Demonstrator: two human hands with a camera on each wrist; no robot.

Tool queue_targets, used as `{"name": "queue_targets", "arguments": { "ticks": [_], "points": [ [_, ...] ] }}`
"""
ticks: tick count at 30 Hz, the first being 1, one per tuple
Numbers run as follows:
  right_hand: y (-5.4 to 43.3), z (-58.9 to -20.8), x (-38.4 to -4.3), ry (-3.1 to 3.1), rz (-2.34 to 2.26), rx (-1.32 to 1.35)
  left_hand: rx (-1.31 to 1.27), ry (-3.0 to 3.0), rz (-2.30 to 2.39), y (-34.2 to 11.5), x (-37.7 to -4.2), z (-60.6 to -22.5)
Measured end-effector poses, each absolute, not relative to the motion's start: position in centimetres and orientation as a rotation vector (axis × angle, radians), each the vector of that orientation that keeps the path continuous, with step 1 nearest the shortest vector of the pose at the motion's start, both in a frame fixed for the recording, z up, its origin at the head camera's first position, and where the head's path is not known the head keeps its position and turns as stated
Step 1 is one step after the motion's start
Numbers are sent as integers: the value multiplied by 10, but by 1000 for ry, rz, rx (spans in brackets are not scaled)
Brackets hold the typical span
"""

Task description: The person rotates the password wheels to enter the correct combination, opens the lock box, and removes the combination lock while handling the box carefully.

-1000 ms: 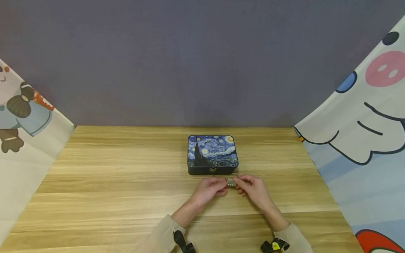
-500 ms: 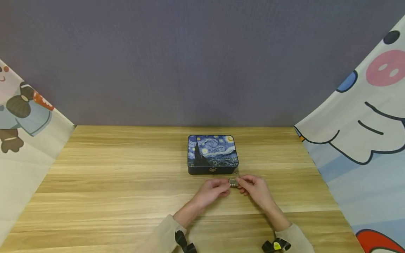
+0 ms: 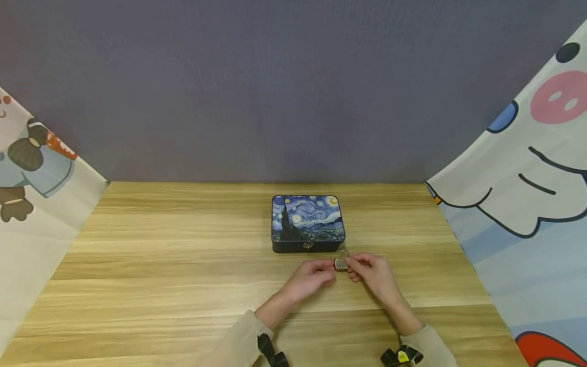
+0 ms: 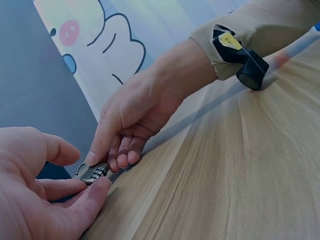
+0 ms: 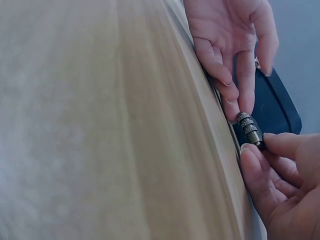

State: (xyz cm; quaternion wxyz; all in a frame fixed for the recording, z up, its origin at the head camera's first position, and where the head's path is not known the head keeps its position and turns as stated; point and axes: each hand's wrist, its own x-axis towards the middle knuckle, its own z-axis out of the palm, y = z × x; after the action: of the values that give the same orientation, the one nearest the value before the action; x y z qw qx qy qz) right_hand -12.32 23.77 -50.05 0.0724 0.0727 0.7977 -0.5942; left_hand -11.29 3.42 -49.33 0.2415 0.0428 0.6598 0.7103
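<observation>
A small combination padlock [image 3: 341,265] with a raised curved shackle is held just in front of a tin box [image 3: 308,219] with a swirling night-sky picture on its lid. My right hand [image 3: 373,278] pinches the lock's right end between thumb and fingers. From the other side, fingertips of my left hand [image 3: 304,280] touch the lock body. In the right wrist view, the left thumb stands apart from the padlock [image 5: 249,129], whose number dials show. Their digits are too small to read. The left wrist view shows the right hand [image 4: 135,117] beyond the lock.
The tin box has a small metal clasp [image 3: 308,246] on its front and its lid is down. Beneath everything is a wood-grain table [image 3: 160,265]. A grey wall [image 3: 275,92] rises behind, with cartoon-printed cloths [image 3: 545,168] at both sides.
Both hands and the padlock have shifted slightly to the right. The lock has turned a little, so its shackle shows more. The tin box has stayed in place.
</observation>
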Motion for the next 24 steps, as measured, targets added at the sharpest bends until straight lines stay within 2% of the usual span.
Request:
{"name": "queue_targets", "arguments": {
  "ticks": [24],
  "points": [
    [241,-498,-123,2474,-1741,299,126,1937,1843,48,-116,-491]
  ]
}}
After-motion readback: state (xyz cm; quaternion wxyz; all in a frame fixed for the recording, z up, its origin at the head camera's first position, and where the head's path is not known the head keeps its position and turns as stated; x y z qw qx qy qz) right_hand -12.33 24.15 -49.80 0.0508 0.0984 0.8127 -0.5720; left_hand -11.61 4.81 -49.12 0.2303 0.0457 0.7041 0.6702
